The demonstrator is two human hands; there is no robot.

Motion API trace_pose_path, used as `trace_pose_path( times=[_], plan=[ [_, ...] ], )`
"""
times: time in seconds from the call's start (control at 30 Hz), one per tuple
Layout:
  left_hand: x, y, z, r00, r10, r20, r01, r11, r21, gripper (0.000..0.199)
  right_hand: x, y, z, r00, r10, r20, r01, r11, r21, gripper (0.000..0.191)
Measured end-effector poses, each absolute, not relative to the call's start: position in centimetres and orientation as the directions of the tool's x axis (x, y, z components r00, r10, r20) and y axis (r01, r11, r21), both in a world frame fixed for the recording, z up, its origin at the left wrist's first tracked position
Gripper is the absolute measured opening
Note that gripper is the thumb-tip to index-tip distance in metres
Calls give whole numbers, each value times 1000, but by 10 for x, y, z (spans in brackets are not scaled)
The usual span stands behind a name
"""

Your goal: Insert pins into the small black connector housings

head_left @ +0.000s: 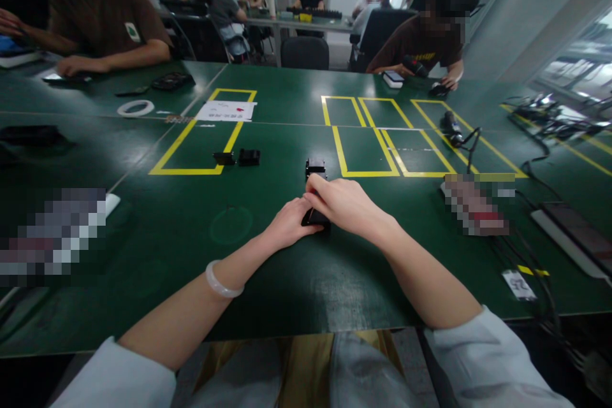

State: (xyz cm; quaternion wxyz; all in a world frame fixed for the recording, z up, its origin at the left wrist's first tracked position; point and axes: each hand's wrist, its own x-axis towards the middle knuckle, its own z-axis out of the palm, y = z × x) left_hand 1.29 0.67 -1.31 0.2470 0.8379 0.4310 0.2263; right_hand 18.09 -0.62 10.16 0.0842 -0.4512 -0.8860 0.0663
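Straight ahead on the green table, my two hands meet over a small black part [316, 221]. My left hand [292, 222] closes on it from the left, its thumb along the near lower side. From above, my right hand [348, 203] is closed over the same part, its fingertips pressed against those of my left hand. Just past the fingers shows a black piece with a boxy end [315, 166]; whether it joins the held part is hidden. Off to the left stand two more black pieces, a flat one [224, 158] and a blocky one [249, 157].
Yellow tape rectangles [370, 173] mark the table [287, 293]. A paper sheet [227, 111] and a white tape roll [136, 108] lie at the left. To the right are a blurred-out device [473, 204], cables [540, 153] and a black device on a stand [452, 129]. Other people sit opposite.
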Motion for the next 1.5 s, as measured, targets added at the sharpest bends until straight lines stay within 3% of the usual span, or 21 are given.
trace_pose_path(
  times=[0.17,1.3,1.5],
  plan=[
    [13,7,-14,532,821,208,588,-535,607,51,182,-7,104,-592,803,74,774,592,-226,21],
    [7,8,-10,565,813,142,589,-518,620,51,182,-7,104,-602,791,106,751,607,-261,28],
    [6,9,-9,567,814,128,599,-514,614,43,181,-8,106,-580,812,66,779,577,-247,25]
  ],
)
